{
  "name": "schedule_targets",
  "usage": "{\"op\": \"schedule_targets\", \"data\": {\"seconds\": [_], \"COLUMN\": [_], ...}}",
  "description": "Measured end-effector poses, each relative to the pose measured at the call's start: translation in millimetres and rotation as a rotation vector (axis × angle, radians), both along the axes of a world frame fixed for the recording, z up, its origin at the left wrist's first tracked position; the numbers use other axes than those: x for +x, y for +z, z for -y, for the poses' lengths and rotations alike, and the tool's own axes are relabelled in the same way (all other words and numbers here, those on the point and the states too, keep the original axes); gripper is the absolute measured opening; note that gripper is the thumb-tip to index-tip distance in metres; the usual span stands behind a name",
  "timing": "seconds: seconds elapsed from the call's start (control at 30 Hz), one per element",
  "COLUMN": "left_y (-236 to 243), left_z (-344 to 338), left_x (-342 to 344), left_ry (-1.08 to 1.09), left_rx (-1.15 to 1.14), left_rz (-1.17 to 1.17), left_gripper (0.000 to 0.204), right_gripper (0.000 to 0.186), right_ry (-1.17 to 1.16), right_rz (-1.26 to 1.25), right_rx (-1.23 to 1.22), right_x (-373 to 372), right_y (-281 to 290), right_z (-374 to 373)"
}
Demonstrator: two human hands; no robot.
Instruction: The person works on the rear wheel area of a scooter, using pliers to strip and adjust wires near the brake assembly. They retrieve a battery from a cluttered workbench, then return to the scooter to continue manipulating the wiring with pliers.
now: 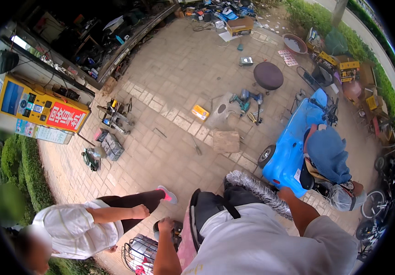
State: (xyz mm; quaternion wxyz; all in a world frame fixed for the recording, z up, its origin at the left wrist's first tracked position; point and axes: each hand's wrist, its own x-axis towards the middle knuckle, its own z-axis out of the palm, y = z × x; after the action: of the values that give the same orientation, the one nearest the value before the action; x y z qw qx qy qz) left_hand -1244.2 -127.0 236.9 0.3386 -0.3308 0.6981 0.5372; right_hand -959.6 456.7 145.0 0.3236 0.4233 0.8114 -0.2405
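My left hand (165, 224) is low in the view, fingers curled, next to a dark rounded part and a wire basket (138, 252) with white and red things inside. What the fingers close on is hidden. On the other side, my right hand (287, 195) rests by the end of a fluffy grey strip (258, 189), its fingers curled and partly out of sight. Close to that hand stands a blue vehicle body (285, 160) with a small wheel (266, 156), a blue cloth (328, 153) lying over it.
At the left stands a person (78, 224) in a white top. Tools, including power drills (248, 101), lie on the paving with a yellow box (200, 112), a flat board (226, 142) and a round stool (268, 75). A yellow machine (41, 103) is on the far left; boxes line the right hedge.
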Motion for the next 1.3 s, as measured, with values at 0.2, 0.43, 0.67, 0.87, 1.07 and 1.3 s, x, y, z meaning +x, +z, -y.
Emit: {"op": "schedule_targets", "data": {"seconds": [0.2, 0.43, 0.67, 0.87, 1.07, 1.3], "left_y": [30, -20, -16, -14, -11, -11], "left_z": [-13, 4, -98, -209, -260, -259], "left_x": [-72, -319, -583, -647, -625, -565], "left_ry": [0.027, -0.321, -0.502, -0.752, -0.875, -0.553], "left_rx": [-0.228, -0.163, -0.189, -0.101, -0.184, -0.381], "left_rz": [0.200, 0.233, -0.003, -0.054, 0.032, 0.093], "left_gripper": [0.021, 0.031, 0.038, 0.031, 0.033, 0.031], "right_gripper": [0.035, 0.037, 0.042, 0.038, 0.034, 0.030], "right_ry": [-0.307, -0.698, -0.718, -0.929, -1.047, -1.083], "right_rz": [-0.329, -0.315, -0.099, -0.079, -0.187, -0.416], "right_rx": [0.012, -0.032, -0.022, 0.109, 0.210, -0.053], "right_x": [-190, -308, -346, -308, -316, -375], "right_y": [18, 1, 54, 58, 52, -59], "right_z": [-23, 12, 80, 85, 1, -182]}}
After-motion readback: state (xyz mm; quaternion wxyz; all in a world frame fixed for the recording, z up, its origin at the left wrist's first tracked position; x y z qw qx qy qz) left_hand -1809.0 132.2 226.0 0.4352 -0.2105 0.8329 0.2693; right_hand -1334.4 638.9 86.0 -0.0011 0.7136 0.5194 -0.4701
